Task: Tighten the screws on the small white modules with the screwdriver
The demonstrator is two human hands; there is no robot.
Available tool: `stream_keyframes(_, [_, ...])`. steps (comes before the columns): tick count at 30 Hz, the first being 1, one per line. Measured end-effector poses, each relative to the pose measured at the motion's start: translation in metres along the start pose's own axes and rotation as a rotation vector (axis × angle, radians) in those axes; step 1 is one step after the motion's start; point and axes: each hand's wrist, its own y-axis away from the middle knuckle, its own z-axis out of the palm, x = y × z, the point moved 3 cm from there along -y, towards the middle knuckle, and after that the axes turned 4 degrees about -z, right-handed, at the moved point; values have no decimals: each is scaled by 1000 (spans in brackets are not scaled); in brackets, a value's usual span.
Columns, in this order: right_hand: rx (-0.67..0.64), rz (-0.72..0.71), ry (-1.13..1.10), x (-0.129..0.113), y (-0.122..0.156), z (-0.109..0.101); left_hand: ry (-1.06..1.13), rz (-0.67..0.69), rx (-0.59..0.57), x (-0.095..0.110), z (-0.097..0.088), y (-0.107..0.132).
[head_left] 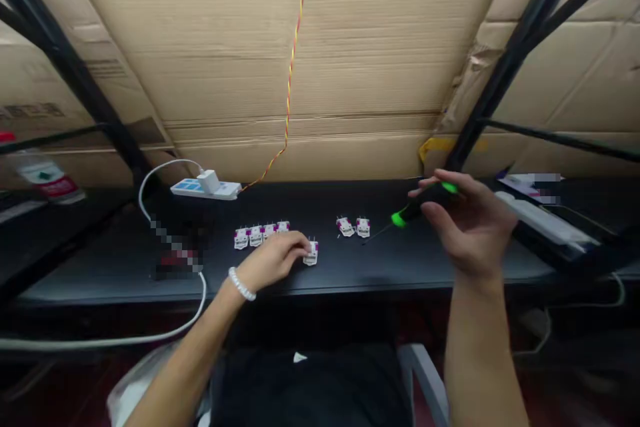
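My left hand point(276, 259) rests on the black table point(350, 267), fingers curled, its fingertips pinching a small white and purple part point(311, 253). A bead bracelet sits on that wrist. My right hand point(463, 220) is raised above the table and grips a screwdriver point(417, 208) with a black and green handle, its thin shaft pointing down and left toward the table. A row of several similar parts point(261, 234) lies just behind the left hand. Two more parts point(353, 227) lie near the screwdriver's tip.
A white power strip point(203, 188) with a charger and white cable sits at the back left. A cardboard wall point(320, 67) with a red-yellow wire point(293, 73) stands behind. Black frame bars cross both sides. A white device point(543, 219) lies at the right.
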Motion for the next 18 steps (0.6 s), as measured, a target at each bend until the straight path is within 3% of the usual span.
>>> stream_keyframes(6, [-52,-20,2,-1,2,2,-27,98,47,0,11,-4])
stream_keyframes(18, [-75,-22,8,-2,3,6,-71,114,17,-4,20,-4])
